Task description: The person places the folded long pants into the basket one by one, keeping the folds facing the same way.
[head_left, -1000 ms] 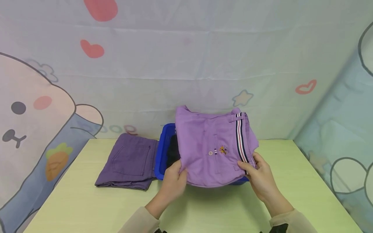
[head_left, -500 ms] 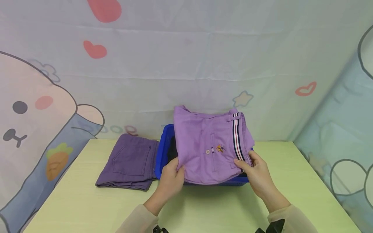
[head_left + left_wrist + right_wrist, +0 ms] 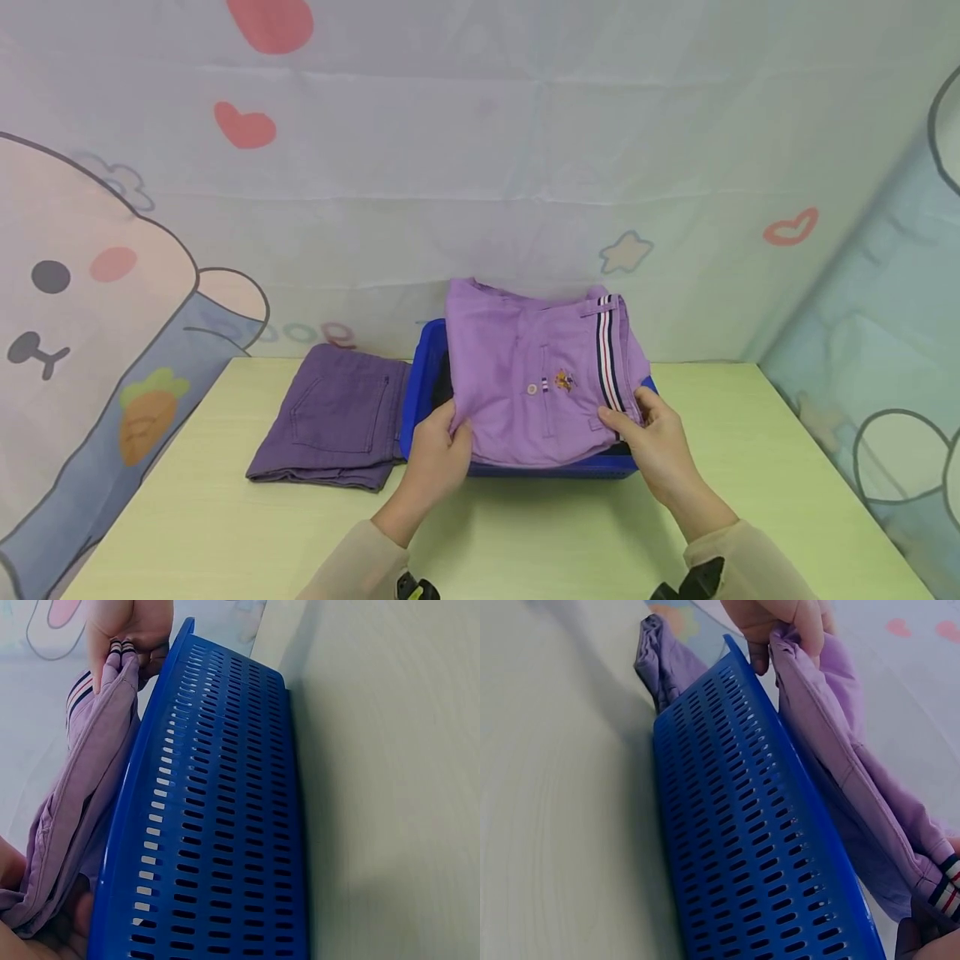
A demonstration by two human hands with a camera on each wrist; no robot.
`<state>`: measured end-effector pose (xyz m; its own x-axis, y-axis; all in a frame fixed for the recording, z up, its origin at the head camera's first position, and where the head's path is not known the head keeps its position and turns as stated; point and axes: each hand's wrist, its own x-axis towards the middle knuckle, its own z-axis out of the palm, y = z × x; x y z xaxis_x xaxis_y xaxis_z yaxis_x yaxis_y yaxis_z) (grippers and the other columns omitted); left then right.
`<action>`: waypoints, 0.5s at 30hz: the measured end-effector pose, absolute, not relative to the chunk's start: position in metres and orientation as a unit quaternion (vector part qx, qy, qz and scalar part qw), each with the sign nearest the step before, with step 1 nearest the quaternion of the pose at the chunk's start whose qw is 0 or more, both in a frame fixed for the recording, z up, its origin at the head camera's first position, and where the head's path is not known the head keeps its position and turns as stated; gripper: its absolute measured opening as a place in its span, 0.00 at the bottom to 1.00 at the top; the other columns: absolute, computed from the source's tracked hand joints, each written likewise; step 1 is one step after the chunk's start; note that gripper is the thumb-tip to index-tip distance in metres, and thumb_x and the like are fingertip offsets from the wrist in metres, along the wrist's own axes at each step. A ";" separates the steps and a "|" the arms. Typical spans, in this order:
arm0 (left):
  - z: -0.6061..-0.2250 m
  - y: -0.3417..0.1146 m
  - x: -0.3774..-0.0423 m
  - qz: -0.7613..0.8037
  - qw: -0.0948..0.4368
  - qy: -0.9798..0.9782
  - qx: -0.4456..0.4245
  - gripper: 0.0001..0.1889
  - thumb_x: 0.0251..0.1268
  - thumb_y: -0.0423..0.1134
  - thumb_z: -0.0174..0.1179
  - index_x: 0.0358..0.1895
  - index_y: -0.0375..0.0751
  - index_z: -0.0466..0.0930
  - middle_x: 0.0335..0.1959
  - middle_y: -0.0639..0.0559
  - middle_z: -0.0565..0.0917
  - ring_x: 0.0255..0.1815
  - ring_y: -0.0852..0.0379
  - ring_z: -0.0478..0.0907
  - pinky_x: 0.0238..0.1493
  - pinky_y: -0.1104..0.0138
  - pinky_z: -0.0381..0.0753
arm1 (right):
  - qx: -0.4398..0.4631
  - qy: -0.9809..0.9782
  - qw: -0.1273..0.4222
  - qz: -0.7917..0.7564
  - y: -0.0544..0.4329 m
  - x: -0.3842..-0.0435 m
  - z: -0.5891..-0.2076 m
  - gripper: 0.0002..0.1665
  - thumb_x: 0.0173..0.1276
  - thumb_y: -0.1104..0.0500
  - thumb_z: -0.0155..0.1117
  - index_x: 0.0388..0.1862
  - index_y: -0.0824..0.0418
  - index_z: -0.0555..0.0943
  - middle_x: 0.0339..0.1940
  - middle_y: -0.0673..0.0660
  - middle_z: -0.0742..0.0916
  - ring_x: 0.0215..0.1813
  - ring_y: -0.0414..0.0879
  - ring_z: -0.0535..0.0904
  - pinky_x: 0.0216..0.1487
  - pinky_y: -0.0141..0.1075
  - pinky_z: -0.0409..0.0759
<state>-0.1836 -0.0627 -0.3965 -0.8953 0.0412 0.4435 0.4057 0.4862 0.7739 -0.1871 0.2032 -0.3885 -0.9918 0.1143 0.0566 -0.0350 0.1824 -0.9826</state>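
Note:
Folded lilac pants (image 3: 510, 367) with a striped waistband, a button and small embroidery overlap the top of a blue basket (image 3: 555, 472) with slotted walls. My left hand (image 3: 438, 454) pinches their near left corner, thumb on top. At the near right corner, my right hand (image 3: 663, 446) grips the waistband end between thumb and fingers. In the left wrist view the doubled edge of the pants runs along the basket's rim (image 3: 124, 817). Dark cloth (image 3: 442, 383) shows inside the basket at the left; the rest of the inside is hidden under the pants.
Folded dark purple pants (image 3: 337, 417) lie on the pale table (image 3: 225, 533) left of the basket, close against its side. A cloth backdrop (image 3: 480, 167) with printed cartoon figures hangs behind the table.
Both hands have moved the lilac pants slightly left and lower over the basket, so more of its front wall shows. The dark purple pants have stayed put.

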 end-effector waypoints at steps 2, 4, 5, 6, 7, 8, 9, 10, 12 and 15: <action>-0.397 -0.063 -0.184 -0.495 0.178 -0.840 -0.130 0.09 0.59 0.26 0.51 0.40 0.32 0.79 0.25 0.48 0.74 0.20 0.64 0.65 0.22 0.72 0.68 | -0.028 -0.769 0.058 0.636 0.204 -0.188 -0.390 0.18 0.65 0.58 0.63 0.48 0.67 0.70 0.34 0.46 0.76 0.36 0.36 0.72 0.37 0.28 0.74; -0.396 -0.063 -0.185 -0.501 0.173 -0.838 -0.128 0.08 0.59 0.25 0.51 0.38 0.32 0.78 0.20 0.52 0.67 0.15 0.67 0.60 0.17 0.73 0.63 | -0.030 -0.771 0.058 0.634 0.204 -0.189 -0.390 0.18 0.66 0.58 0.62 0.48 0.67 0.70 0.34 0.47 0.76 0.36 0.37 0.72 0.36 0.28 0.74; -0.396 -0.063 -0.184 -0.505 0.168 -0.837 -0.127 0.07 0.59 0.25 0.51 0.38 0.32 0.78 0.19 0.54 0.63 0.13 0.68 0.57 0.16 0.73 0.61 | -0.031 -0.771 0.058 0.633 0.204 -0.189 -0.390 0.18 0.66 0.58 0.62 0.48 0.67 0.70 0.33 0.47 0.76 0.36 0.37 0.71 0.36 0.28 0.74; -0.396 -0.063 -0.185 -0.505 0.169 -0.837 -0.126 0.06 0.59 0.25 0.51 0.36 0.32 0.77 0.18 0.55 0.62 0.13 0.69 0.57 0.16 0.73 0.61 | -0.032 -0.772 0.058 0.632 0.203 -0.189 -0.389 0.18 0.66 0.58 0.62 0.48 0.67 0.70 0.34 0.47 0.76 0.36 0.37 0.71 0.36 0.28 0.73; -0.395 -0.063 -0.185 -0.506 0.168 -0.837 -0.124 0.06 0.59 0.25 0.50 0.35 0.33 0.77 0.18 0.56 0.61 0.13 0.69 0.57 0.16 0.73 0.61 | -0.032 -0.774 0.057 0.630 0.203 -0.189 -0.389 0.18 0.66 0.58 0.62 0.48 0.67 0.70 0.34 0.47 0.75 0.36 0.37 0.71 0.36 0.28 0.73; -0.395 -0.063 -0.185 -0.507 0.167 -0.837 -0.121 0.05 0.59 0.25 0.50 0.35 0.33 0.76 0.17 0.56 0.60 0.13 0.69 0.57 0.16 0.73 0.61 | -0.031 -0.775 0.055 0.629 0.203 -0.189 -0.389 0.19 0.66 0.58 0.62 0.49 0.67 0.70 0.35 0.48 0.75 0.36 0.37 0.71 0.37 0.28 0.74; -0.395 -0.063 -0.184 -0.507 0.167 -0.837 -0.118 0.05 0.59 0.26 0.50 0.34 0.33 0.76 0.16 0.57 0.59 0.13 0.69 0.56 0.15 0.73 0.60 | -0.032 -0.775 0.053 0.629 0.203 -0.190 -0.388 0.19 0.66 0.58 0.62 0.49 0.68 0.70 0.35 0.48 0.75 0.37 0.37 0.71 0.37 0.28 0.74; -0.395 -0.063 -0.184 -0.507 0.165 -0.838 -0.114 0.05 0.59 0.26 0.50 0.33 0.33 0.76 0.15 0.57 0.59 0.12 0.69 0.56 0.15 0.73 0.60 | -0.032 -0.776 0.052 0.627 0.203 -0.190 -0.388 0.19 0.66 0.58 0.62 0.50 0.68 0.70 0.36 0.48 0.75 0.37 0.37 0.71 0.37 0.28 0.74; -0.394 -0.063 -0.184 -0.505 0.162 -0.841 -0.108 0.04 0.59 0.26 0.50 0.31 0.34 0.75 0.13 0.58 0.57 0.12 0.69 0.56 0.15 0.73 0.60 | -0.033 -0.778 0.049 0.625 0.202 -0.191 -0.388 0.20 0.67 0.57 0.61 0.51 0.68 0.70 0.37 0.48 0.76 0.38 0.37 0.72 0.38 0.27 0.74; -0.394 -0.063 -0.184 -0.508 0.148 -0.843 -0.100 0.04 0.60 0.27 0.50 0.31 0.34 0.75 0.13 0.58 0.58 0.12 0.68 0.57 0.15 0.73 0.60 | -0.033 -0.782 0.042 0.621 0.202 -0.192 -0.388 0.21 0.67 0.57 0.61 0.52 0.68 0.70 0.39 0.50 0.76 0.39 0.37 0.72 0.40 0.26 0.74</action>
<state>-0.1843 -0.0628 -0.3945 -0.9360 0.0182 0.3516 0.3194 0.4641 0.8262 -0.1918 0.2023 -0.3885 -0.9943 0.1039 0.0249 -0.0007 0.2268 -0.9739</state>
